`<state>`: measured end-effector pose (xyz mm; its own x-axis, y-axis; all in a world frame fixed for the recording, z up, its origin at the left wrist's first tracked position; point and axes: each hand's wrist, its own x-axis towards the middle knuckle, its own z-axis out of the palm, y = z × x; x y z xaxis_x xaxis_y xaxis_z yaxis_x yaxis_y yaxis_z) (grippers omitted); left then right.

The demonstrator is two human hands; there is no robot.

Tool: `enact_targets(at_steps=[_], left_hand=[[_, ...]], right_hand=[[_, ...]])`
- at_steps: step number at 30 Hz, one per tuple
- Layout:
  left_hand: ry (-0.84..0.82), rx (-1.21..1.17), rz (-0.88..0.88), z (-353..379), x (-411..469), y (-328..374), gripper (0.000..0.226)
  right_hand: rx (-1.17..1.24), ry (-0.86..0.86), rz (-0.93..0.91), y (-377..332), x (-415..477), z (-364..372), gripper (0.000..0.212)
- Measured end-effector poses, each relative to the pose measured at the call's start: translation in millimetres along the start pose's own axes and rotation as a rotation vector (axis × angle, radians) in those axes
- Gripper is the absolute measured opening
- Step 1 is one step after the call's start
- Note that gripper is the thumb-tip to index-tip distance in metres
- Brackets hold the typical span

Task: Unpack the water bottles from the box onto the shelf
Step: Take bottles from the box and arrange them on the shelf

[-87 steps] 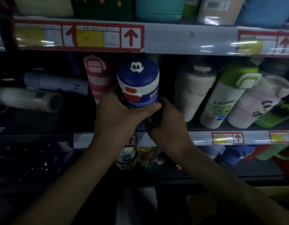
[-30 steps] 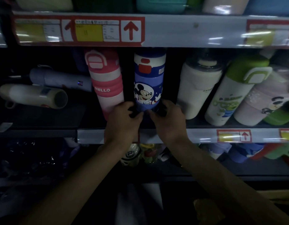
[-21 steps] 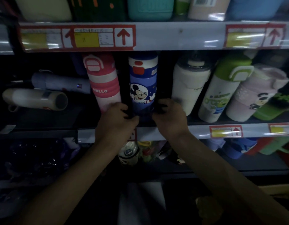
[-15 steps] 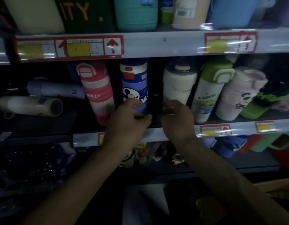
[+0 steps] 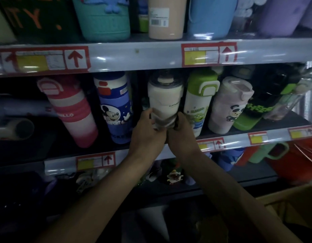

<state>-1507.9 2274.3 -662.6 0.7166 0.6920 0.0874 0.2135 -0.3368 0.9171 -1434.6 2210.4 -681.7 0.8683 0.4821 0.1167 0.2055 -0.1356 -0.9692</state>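
A cream bottle [image 5: 164,97] with a clear domed lid stands on the middle shelf [image 5: 239,140]. My left hand [image 5: 148,132] grips its lower left side and my right hand [image 5: 182,134] grips its lower right side, hiding its base. To its left the blue cartoon-mouse bottle [image 5: 114,109] stands free on the shelf, with a pink striped bottle [image 5: 71,111] leaning beside it. A cardboard box [image 5: 295,206] shows at the lower right corner.
Right of the cream bottle lean a white-and-green bottle [image 5: 198,102], a pale panda bottle [image 5: 228,104] and a black-and-green one [image 5: 262,104]. Two bottles lie flat at far left [image 5: 13,128]. Larger jugs fill the upper shelf [image 5: 134,55]; mugs and small items sit below.
Both hands let go of the blue cartoon-mouse bottle, now standing upright, and moved right to grip the cream bottle. The view shifted right and down.
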Motion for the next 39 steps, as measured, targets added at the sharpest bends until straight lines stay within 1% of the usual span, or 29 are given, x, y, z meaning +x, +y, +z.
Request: enact_targets(at_steps=[4,7,9,11,14,17,20,23,28,32,35,37,38,39], left_hand=[[-0.029,-0.058,-0.014,0,3,-4,0.069],[-0.111,-0.089,-0.029,-5,6,-8,0.079],[-0.128,-0.121,-0.045,-9,11,-12,0.083],[-0.12,-0.162,-0.049,-13,15,-15,0.08],[-0.086,-0.202,-0.093,-15,17,-17,0.065],[-0.066,-0.212,-0.142,-15,14,-18,0.057],[-0.058,-0.204,-0.14,-16,13,-22,0.059],[-0.059,-0.164,-0.087,-17,15,-24,0.058],[-0.035,-0.167,-0.04,-12,17,-22,0.065],[0.0,-0.187,-0.049,-11,17,-21,0.059],[0.001,-0.224,-0.071,-9,17,-24,0.067],[-0.01,-0.252,-0.098,-9,16,-25,0.072],[-0.01,-0.254,-0.112,-10,15,-24,0.071],[-0.014,-0.245,-0.115,-10,15,-25,0.064]], right_hand=[[0.058,-0.004,0.057,-1,7,-1,0.04],[0.087,-0.005,0.093,-2,7,-3,0.036],[0.093,-0.024,0.116,-1,4,-5,0.037],[0.08,-0.049,0.138,1,-1,-5,0.036],[0.058,-0.036,0.155,2,-6,1,0.035],[-0.039,-0.005,0.128,1,-2,5,0.036],[-0.056,-0.004,0.122,-2,1,9,0.035],[-0.057,-0.038,0.102,-2,2,13,0.036],[-0.029,-0.055,0.068,1,4,16,0.04],[-0.001,-0.084,0.049,2,8,18,0.045],[0.043,-0.078,0.079,4,14,18,0.053],[0.066,-0.089,0.123,2,18,15,0.054],[0.061,-0.099,0.139,1,20,13,0.054],[0.053,-0.106,0.149,-1,21,12,0.053]])
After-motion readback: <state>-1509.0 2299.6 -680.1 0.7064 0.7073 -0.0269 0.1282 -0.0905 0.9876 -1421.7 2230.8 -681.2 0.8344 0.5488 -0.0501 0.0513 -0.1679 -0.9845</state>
